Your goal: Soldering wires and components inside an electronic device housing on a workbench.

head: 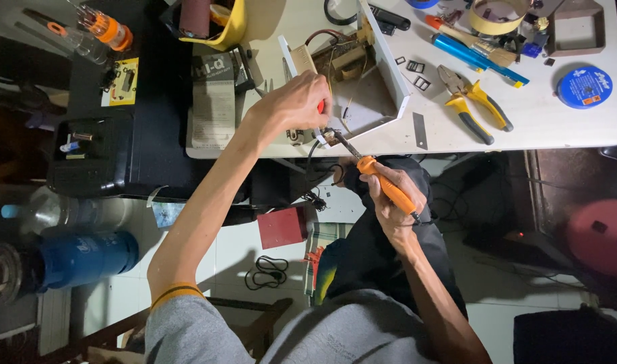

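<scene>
My right hand [394, 196] grips an orange-handled soldering iron [384, 184], its metal tip reaching up-left to a small part [332, 137] at the table's front edge. My left hand [296, 103] pinches something small and red [320, 106] just above that part and rests by an open white chassis [387, 67] holding a transformer [346, 59] and wires. My dark-trousered knee lies under the right hand.
Yellow-handled pliers [473, 104], a blue pen, tape roll [497, 17], a blue round tin [585, 86] and small parts lie on the white table [558, 125]. A black case [89, 155] sits left. A blue gas cylinder [83, 258] and cables are on the tiled floor.
</scene>
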